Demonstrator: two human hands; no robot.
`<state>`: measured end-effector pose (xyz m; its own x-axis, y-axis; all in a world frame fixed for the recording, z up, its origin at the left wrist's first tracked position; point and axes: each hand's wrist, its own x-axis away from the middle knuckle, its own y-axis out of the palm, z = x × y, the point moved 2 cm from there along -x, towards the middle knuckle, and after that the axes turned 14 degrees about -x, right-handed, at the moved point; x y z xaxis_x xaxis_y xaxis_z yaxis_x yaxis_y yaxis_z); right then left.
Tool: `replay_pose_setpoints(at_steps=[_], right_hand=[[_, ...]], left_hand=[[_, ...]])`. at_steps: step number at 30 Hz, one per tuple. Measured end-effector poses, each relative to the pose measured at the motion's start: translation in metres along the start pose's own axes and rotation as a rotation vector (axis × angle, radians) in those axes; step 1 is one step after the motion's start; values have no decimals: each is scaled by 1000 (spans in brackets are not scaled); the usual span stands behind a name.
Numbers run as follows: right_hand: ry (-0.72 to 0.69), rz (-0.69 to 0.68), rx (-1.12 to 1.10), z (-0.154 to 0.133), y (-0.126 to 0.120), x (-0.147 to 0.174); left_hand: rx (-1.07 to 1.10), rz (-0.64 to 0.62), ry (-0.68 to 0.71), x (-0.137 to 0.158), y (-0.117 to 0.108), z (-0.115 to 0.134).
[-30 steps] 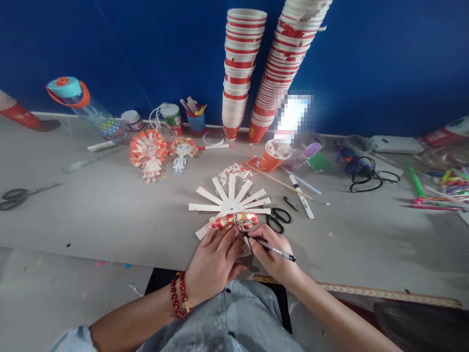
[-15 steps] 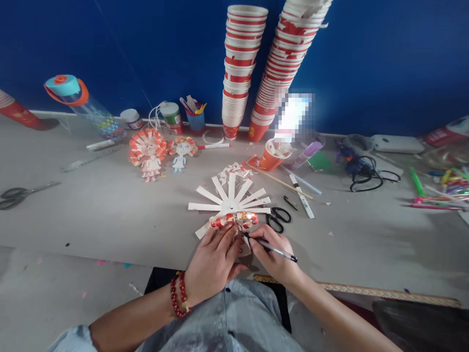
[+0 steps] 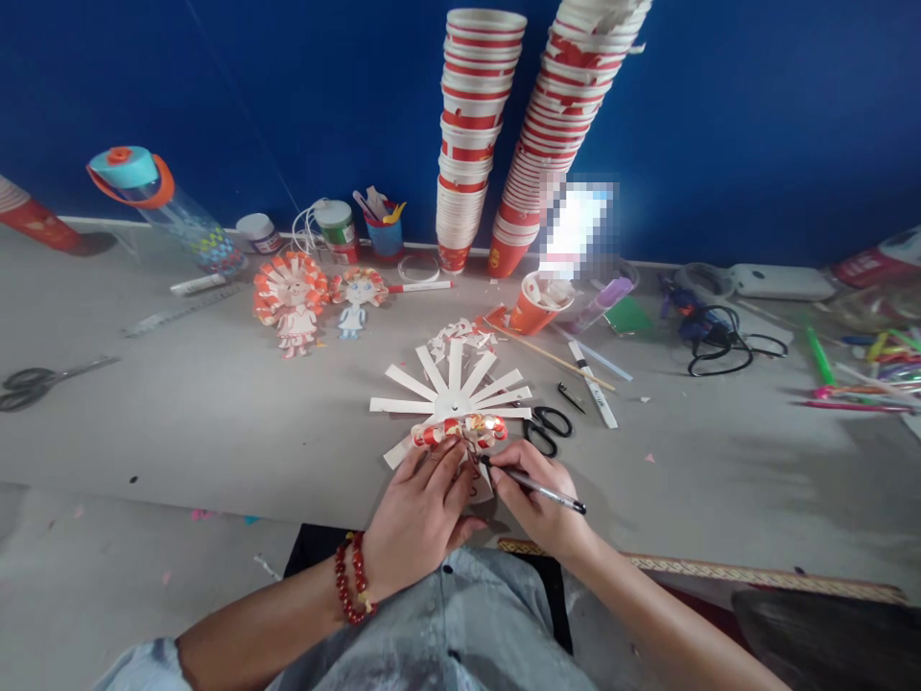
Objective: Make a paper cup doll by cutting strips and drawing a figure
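White paper [image 3: 483,492], a small piece with dark marks, lies near the front edge of the grey table [image 3: 216,413], partly hidden beneath the left hand [image 3: 417,513], whose fingers rest flat and close together on it (red beads [image 3: 342,585] circle that wrist). Thumb and fingers of the right hand [image 3: 548,523] are narrowed around a slim pen [image 3: 557,496], its tip at the paper, though whether it touches cannot be told. Red-and-white paper curls [image 3: 460,431] sit just beyond the left fingertips, in front of a fan of white strips [image 3: 455,398], with black-handled scissors [image 3: 538,422] to the right.
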<state>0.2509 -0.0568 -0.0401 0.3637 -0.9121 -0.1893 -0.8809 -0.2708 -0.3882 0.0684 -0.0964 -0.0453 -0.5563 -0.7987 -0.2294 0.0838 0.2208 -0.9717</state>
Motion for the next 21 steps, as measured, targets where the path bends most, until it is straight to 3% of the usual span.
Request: replay_pose_setpoints(at_steps=[21], right_hand=[[-14, -28, -23, -6, -1, -4]], left_hand=[[1, -18, 0, 0, 0, 0]])
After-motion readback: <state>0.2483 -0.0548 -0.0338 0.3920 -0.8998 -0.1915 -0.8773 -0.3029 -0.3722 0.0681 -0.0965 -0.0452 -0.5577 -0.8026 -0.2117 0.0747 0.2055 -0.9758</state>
